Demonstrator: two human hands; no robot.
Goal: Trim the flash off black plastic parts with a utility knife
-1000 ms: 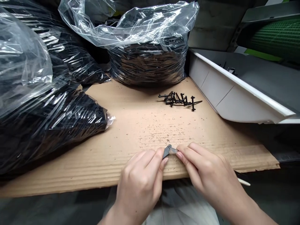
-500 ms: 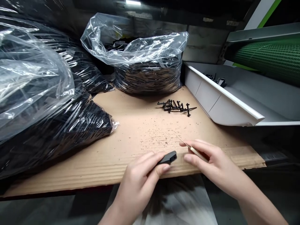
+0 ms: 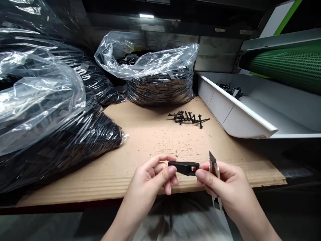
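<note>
Between both hands, above the front edge of the cardboard [image 3: 140, 134], is a black plastic part [image 3: 184, 167] with a rectangular opening at its right end. My left hand [image 3: 152, 175] pinches its left end between thumb and fingers. At the right end, the thumb and fingertips of my right hand [image 3: 227, 180] touch the part. The same hand holds a utility knife [image 3: 215, 182], its blade pointing up and away from me. Small black shavings [image 3: 175, 145] lie scattered on the cardboard beyond the hands.
Black sprue-like pieces [image 3: 189, 118] lie in a heap farther back. An open clear bag [image 3: 160, 83] of black parts stands behind them, with larger plastic bags [image 3: 60, 124] at left. At right are a grey-white tray [image 3: 237, 108] holding some black parts and a green ribbed belt [image 3: 283, 65].
My right hand has come to the black part and now touches its right end. The knife has turned from slanting left to nearly upright. The part now lies more level, showing its side.
</note>
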